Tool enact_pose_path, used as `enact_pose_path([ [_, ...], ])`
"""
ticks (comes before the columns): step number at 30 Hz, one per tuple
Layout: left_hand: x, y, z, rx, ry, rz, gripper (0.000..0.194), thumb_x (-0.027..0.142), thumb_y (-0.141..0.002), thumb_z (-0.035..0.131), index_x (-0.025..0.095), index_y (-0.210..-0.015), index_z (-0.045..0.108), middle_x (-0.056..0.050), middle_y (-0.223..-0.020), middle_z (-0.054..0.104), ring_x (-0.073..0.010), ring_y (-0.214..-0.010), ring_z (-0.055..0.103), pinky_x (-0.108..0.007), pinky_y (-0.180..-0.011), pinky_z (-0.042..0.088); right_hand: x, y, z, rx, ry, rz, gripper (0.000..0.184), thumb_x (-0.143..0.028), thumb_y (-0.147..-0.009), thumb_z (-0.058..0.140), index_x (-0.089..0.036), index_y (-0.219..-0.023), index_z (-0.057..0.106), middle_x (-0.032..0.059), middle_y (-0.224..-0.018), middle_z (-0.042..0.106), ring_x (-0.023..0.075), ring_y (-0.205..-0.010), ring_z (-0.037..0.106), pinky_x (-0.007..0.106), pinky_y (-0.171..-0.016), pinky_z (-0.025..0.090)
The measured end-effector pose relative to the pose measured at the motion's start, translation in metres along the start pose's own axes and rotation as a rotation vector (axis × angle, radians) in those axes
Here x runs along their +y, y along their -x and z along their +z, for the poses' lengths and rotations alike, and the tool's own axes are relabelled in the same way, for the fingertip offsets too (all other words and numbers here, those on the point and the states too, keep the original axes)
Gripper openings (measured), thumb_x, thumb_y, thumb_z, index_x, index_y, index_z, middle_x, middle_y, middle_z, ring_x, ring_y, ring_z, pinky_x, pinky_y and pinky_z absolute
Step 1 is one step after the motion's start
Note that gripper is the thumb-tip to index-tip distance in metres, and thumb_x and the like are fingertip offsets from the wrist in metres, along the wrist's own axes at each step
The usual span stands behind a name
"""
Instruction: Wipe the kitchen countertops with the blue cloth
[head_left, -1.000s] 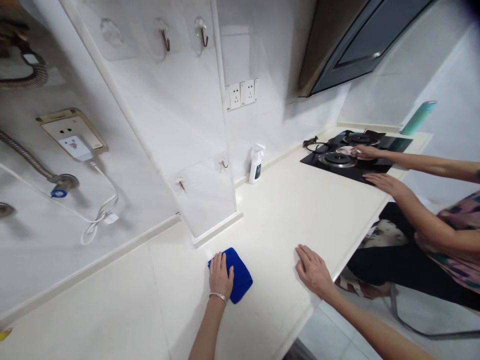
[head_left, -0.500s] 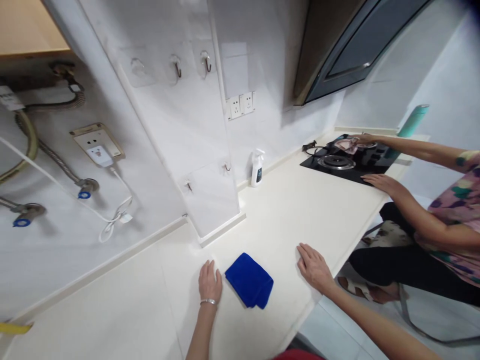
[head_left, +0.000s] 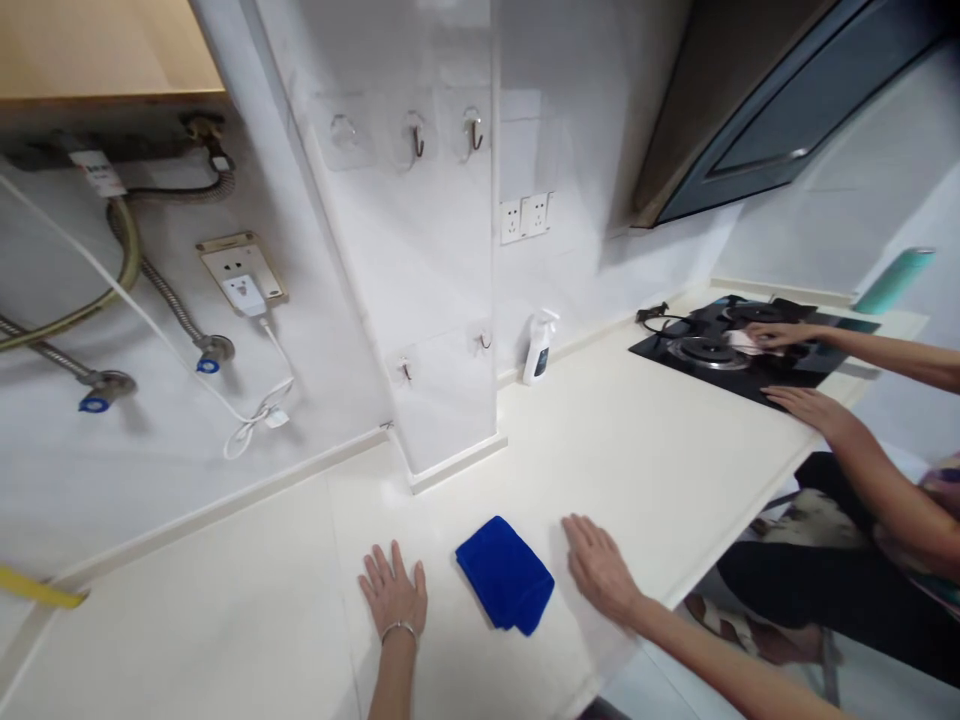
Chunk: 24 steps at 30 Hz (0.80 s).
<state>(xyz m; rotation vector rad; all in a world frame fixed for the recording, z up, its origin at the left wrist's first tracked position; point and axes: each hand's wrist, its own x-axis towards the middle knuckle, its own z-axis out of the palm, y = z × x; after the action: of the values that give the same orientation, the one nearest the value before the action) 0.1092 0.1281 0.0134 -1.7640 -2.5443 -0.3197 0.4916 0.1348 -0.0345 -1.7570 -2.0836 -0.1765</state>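
Blue cloth: flat on counter, between our hands | our left hand: left of cloth, apart, fingers spread, empty | our right hand: right of cloth, apart, fingers together, empty

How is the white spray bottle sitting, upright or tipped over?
Upright: the white spray bottle rests on its base on the countertop, spray head on top.
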Motion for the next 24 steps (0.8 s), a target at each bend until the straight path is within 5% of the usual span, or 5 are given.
enact_pose_path([
  [5,0.001,0.001,-0.008,-0.048,-0.003,-0.034,0.063,0.045,-0.094,0.035,0.018,-0.150,0.038,-0.020,-0.163,0.026,-0.0373,-0.153,0.016,-0.059,-0.125,0.015,-0.110,-0.006,-0.008,-0.176,-0.204,-0.199,0.070,-0.038,-0.091,0.045,-0.030,-0.157,0.025,0.0092,-0.161,0.032,0.0371,-0.148,0.026,0.062,-0.113,0.033],
  [9,0.002,0.000,-0.012,-0.091,-0.005,-0.058,0.064,0.046,-0.094,0.035,0.017,-0.151,0.036,-0.020,-0.164,0.024,-0.0367,-0.153,0.015,-0.058,-0.125,0.016,-0.148,-0.010,-0.008,-0.198,-0.201,-0.210,0.076,-0.039,-0.078,0.062,-0.032,-0.150,0.040,0.0113,-0.162,0.029,0.0507,-0.145,0.022,0.076,-0.108,0.024],
  [16,0.001,0.004,-0.008,0.009,-0.041,-0.043,0.063,0.046,-0.094,0.036,0.018,-0.150,0.038,-0.018,-0.163,0.029,-0.0349,-0.152,0.020,-0.057,-0.125,0.020,-0.128,-0.017,-0.005,-0.249,-0.230,-0.279,0.064,-0.018,-0.073,0.055,-0.026,-0.137,0.056,0.0112,-0.158,0.037,0.0459,-0.144,0.029,0.068,-0.108,0.032],
  [19,0.000,0.004,-0.005,0.044,-0.067,-0.040,0.062,0.046,-0.093,0.036,0.019,-0.149,0.041,-0.018,-0.162,0.031,-0.0355,-0.152,0.022,-0.057,-0.124,0.022,-0.116,-0.029,-0.002,-0.254,-0.359,-0.262,0.058,-0.016,-0.071,0.052,-0.024,-0.127,0.062,0.0108,-0.149,0.050,0.0397,-0.140,0.038,0.060,-0.105,0.040],
  [24,-0.004,0.001,0.000,0.041,-0.071,-0.048,0.063,0.047,-0.093,0.036,0.020,-0.149,0.041,-0.016,-0.163,0.031,-0.0354,-0.152,0.022,-0.057,-0.124,0.024,-0.084,-0.075,-0.008,-0.220,-0.943,0.195,0.039,-0.034,-0.079,0.046,-0.022,-0.109,0.068,0.0075,-0.103,0.074,0.0263,-0.094,0.066,0.042,-0.085,0.052],
])
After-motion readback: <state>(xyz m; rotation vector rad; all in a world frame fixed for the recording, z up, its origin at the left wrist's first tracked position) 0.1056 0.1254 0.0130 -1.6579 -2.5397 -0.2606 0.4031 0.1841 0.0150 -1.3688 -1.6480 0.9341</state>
